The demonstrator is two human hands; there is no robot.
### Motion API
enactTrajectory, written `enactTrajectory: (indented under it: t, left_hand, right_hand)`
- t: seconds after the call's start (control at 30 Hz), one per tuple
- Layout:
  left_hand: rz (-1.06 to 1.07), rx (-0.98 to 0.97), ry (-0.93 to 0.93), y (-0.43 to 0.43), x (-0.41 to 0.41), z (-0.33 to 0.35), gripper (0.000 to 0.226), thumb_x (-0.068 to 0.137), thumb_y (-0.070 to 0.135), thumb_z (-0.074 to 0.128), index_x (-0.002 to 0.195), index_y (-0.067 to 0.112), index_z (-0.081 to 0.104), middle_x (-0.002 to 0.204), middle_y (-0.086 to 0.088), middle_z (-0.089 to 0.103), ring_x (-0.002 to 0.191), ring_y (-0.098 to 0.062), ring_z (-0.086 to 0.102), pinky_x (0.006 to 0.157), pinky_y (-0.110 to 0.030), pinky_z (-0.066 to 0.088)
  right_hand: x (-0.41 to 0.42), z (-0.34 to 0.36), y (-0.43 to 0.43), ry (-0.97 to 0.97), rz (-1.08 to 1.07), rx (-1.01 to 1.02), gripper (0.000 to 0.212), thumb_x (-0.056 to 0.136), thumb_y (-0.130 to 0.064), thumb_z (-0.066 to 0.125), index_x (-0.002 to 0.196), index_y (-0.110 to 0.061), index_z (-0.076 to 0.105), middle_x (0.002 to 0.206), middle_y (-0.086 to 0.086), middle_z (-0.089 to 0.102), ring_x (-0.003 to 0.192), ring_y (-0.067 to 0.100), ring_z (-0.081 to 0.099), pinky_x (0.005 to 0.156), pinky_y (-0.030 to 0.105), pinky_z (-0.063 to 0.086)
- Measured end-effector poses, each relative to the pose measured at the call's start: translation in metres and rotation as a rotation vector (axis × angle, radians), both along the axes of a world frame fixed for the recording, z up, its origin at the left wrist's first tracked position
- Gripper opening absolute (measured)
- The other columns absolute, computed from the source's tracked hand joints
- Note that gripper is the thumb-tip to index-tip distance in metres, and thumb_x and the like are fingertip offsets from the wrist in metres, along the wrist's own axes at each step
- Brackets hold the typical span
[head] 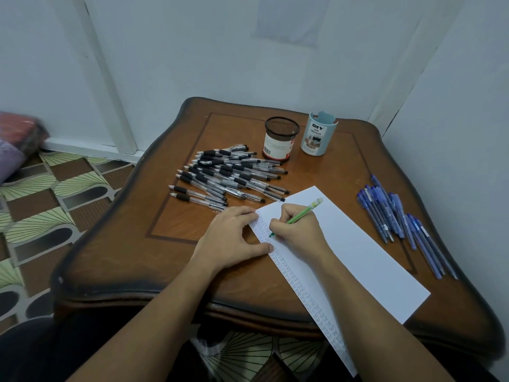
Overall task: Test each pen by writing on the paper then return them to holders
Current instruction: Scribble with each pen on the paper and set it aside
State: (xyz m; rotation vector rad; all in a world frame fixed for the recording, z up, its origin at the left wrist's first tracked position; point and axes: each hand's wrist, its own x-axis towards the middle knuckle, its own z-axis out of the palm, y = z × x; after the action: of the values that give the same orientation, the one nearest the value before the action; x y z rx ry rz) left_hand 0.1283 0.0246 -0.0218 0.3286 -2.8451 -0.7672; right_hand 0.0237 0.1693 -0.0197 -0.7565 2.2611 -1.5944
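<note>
1. The right hand (296, 230) grips the green pen (301, 213), its tip on the paper (344, 244).
2. The left hand (234, 238) lies flat with straight fingers, pinning the paper's 9 o'clock edge; firm pressure should stop it sliding.
3. The mesh cup (281, 139) and blue cup (318, 137) stand at 12 o'clock.

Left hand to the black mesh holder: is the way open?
Probably yes. The left hand lies open on the paper, holding nothing; only the pile of black pens lies between it and the mesh holder, low enough to pass over.
</note>
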Motion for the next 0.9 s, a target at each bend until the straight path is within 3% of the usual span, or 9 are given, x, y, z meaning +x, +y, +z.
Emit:
enactTrajectory:
  t: [0.17,0.3,0.37,0.53,0.77,0.9]
  left_hand:
    - [-0.001,0.001,-0.010,0.0004,0.0002,0.0006,0.092,0.064,0.078,0.058,0.138,0.022,0.054,0.143,0.012,0.047,0.130,-0.007,0.036,0.110,-0.032,0.030]
    - [-0.002,-0.008,-0.012,0.0005,0.0003,0.0019,0.087,0.070,0.072,0.067,0.138,0.021,0.054,0.144,0.012,0.046,0.131,-0.007,0.035,0.110,-0.032,0.029]
    - [-0.001,-0.005,-0.020,0.0012,0.0002,0.0026,0.091,0.066,0.076,0.062,0.138,0.022,0.054,0.144,0.012,0.046,0.130,-0.007,0.035,0.110,-0.032,0.030]
    - [0.005,0.009,-0.013,0.0007,0.0004,0.0019,0.093,0.063,0.077,0.056,0.137,0.022,0.055,0.143,0.012,0.047,0.129,-0.008,0.036,0.110,-0.032,0.031]
    - [0.004,0.014,-0.012,0.0009,0.0003,0.0021,0.092,0.063,0.077,0.057,0.137,0.022,0.054,0.144,0.012,0.046,0.130,-0.007,0.035,0.110,-0.032,0.029]
    - [0.003,0.008,-0.015,0.0016,0.0006,0.0027,0.090,0.066,0.076,0.064,0.138,0.022,0.054,0.145,0.012,0.045,0.131,-0.007,0.034,0.110,-0.031,0.028]
  right_hand:
    - [0.0007,0.0019,0.0001,-0.005,-0.004,-0.002,0.033,0.064,-0.012,0.064,0.050,-0.019,0.035,0.055,0.003,0.036,0.055,0.016,0.038,0.056,0.032,0.030]
    - [0.0011,0.0024,0.0003,0.022,-0.013,0.011,0.041,0.072,-0.002,0.067,0.051,-0.019,0.035,0.055,0.003,0.038,0.054,0.013,0.037,0.054,0.029,0.031]
    - [0.0000,0.0014,0.0015,0.021,-0.025,0.003,0.040,0.073,-0.001,0.066,0.053,-0.017,0.036,0.057,0.004,0.037,0.055,0.014,0.037,0.055,0.029,0.030]
    - [-0.0002,-0.0003,0.0007,0.019,-0.009,0.010,0.030,0.064,-0.015,0.064,0.052,-0.016,0.036,0.056,0.005,0.038,0.056,0.016,0.037,0.057,0.032,0.030]
    - [-0.0001,-0.0002,0.0021,0.030,-0.012,0.001,0.034,0.071,-0.006,0.066,0.054,-0.015,0.038,0.056,0.005,0.039,0.056,0.014,0.037,0.056,0.030,0.029]
    - [0.0003,-0.0005,0.0018,0.028,-0.027,0.002,0.030,0.066,-0.016,0.063,0.054,-0.013,0.036,0.056,0.005,0.039,0.057,0.016,0.038,0.056,0.032,0.030]
